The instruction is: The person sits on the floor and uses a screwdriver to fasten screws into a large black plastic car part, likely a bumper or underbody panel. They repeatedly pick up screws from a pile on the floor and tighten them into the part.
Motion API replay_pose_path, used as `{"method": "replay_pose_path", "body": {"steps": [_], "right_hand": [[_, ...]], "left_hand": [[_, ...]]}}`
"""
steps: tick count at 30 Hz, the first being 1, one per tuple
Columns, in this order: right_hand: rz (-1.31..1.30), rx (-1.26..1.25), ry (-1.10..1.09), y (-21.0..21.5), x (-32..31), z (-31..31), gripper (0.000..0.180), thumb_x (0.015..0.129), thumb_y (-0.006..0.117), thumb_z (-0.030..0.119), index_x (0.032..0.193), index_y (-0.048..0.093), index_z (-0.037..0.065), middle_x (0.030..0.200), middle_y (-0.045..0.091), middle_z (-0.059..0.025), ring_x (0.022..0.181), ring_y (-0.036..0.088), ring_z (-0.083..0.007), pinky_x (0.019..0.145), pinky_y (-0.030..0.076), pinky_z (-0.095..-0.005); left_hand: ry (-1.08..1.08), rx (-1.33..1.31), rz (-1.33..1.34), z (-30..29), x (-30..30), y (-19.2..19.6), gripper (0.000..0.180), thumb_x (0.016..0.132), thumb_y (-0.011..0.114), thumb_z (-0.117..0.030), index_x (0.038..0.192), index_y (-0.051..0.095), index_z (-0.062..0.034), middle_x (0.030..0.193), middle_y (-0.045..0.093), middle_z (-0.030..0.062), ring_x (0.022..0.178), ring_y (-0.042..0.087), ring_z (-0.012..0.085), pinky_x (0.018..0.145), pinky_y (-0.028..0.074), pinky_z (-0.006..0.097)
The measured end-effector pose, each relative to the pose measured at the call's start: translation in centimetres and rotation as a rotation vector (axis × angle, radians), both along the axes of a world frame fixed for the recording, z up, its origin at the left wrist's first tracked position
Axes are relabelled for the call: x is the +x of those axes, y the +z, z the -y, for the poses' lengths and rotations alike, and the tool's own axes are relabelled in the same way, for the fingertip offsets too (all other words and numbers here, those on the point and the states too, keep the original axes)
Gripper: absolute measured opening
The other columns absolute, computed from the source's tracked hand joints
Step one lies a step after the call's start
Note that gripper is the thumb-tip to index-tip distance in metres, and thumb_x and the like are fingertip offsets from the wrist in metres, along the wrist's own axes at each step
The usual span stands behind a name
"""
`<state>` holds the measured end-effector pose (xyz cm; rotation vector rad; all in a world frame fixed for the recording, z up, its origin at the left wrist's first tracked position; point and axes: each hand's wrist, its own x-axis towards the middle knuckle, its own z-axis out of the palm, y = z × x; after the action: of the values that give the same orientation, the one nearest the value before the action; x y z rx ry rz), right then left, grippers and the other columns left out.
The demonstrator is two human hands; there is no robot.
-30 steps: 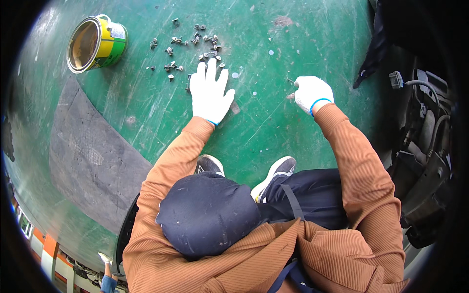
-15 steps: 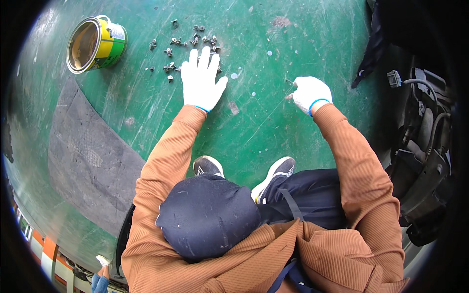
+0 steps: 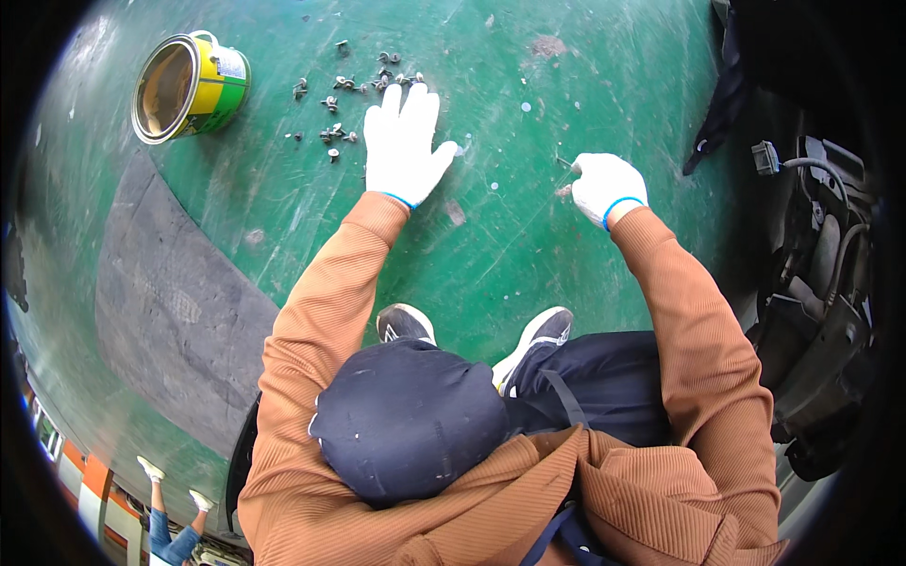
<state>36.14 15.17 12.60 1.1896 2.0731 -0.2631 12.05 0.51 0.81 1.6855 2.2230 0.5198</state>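
Left hand [image 3: 404, 141] fingers splayed beside roughly fifteen screws [image 3: 344, 104]; right hand [image 3: 606, 186] clenched — one can [image 3: 188, 87].

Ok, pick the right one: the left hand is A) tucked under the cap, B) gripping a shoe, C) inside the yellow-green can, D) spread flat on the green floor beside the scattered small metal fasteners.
D: the gloved left hand lies open with fingers spread on the green floor, its fingertips at the scattered fasteners; the can stands apart to its left.
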Motion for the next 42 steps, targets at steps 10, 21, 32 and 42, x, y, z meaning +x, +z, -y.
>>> {"method": "replay_pose_path", "body": {"steps": [10, 21, 32, 42], "right_hand": [[0.004, -0.003, -0.029, -0.5, 0.4, -0.3, 0.031, 0.093, 0.075, 0.036, 0.112, 0.078, 0.012, 0.114, 0.077, -0.0155, 0.109, 0.072, -0.0362, 0.093, 0.057, -0.0442], [0.006, -0.006, -0.012, -0.6, 0.4, -0.4, 0.036, 0.092, 0.077, 0.038, 0.115, 0.077, 0.011, 0.116, 0.076, -0.0158, 0.110, 0.072, -0.0370, 0.095, 0.056, -0.0446], [0.035, -0.016, -0.036, -0.4, -0.2, -0.4, 0.034, 0.091, 0.077, 0.037, 0.115, 0.077, 0.012, 0.116, 0.076, -0.0158, 0.109, 0.072, -0.0370, 0.093, 0.057, -0.0443], [0.044, -0.006, -0.026, 0.2, -0.9, 0.0, 0.029, 0.093, 0.075, 0.035, 0.111, 0.078, 0.012, 0.113, 0.077, -0.0157, 0.108, 0.073, -0.0366, 0.092, 0.057, -0.0444]], "left_hand": [[0.030, 0.056, -0.060, -0.7, 0.3, -0.4, 0.081, 0.085, 0.076, -0.046, 0.147, 0.054, 0.0001, 0.155, 0.049, 0.0233, 0.145, 0.042, 0.0433, 0.110, 0.039, 0.053], [0.127, 0.151, -0.082, -0.5, -0.8, -1.0, 0.085, 0.082, 0.079, -0.046, 0.148, 0.053, -0.0004, 0.157, 0.048, 0.0250, 0.145, 0.042, 0.0441, 0.113, 0.036, 0.056], [0.079, 0.078, -0.044, -1.9, -3.4, -1.3, 0.075, 0.082, 0.080, -0.043, 0.143, 0.059, -0.0059, 0.155, 0.052, 0.0191, 0.145, 0.042, 0.0434, 0.114, 0.034, 0.056], [0.111, 0.209, -0.167, -3.1, -4.3, -1.5, 0.073, 0.081, 0.080, -0.043, 0.139, 0.061, -0.0038, 0.148, 0.057, 0.0196, 0.140, 0.046, 0.0428, 0.110, 0.038, 0.054]]}}
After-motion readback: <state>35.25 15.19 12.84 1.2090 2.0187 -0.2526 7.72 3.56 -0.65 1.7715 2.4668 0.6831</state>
